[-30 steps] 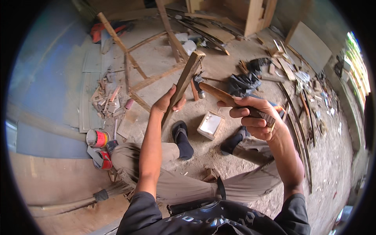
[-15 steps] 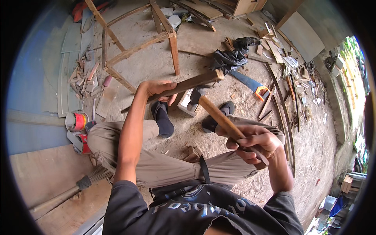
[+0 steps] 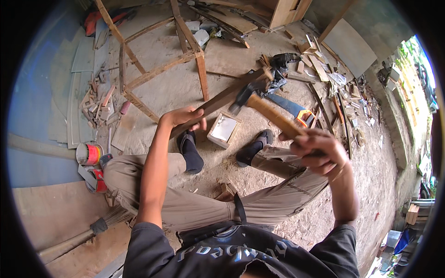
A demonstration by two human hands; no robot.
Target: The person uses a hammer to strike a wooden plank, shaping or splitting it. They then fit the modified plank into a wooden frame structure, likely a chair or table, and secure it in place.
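Observation:
My left hand (image 3: 182, 116) is closed around the near part of a dark wooden bar (image 3: 218, 101), which slants up and away to the right above the floor. In my right hand (image 3: 321, 152) is a hammer (image 3: 273, 115) with a pale wooden handle. The hammer's dark metal head overlaps the bar close to its far end; whether they touch, I cannot tell. Below the bar, between my feet, a small wooden box (image 3: 225, 129) with a white inside lies on the floor.
A handsaw (image 3: 289, 106) with an orange and black handle lies beyond the hammer, near a black plastic bag (image 3: 282, 65). A wooden frame (image 3: 199, 69) stands at the far left. Tins (image 3: 89, 154) stand by my left knee. Wood scraps (image 3: 99, 104) litter both sides.
My right hand and the hammer have moved up and to the right. The bar's far end has risen slightly with it, and the small box shows more fully.

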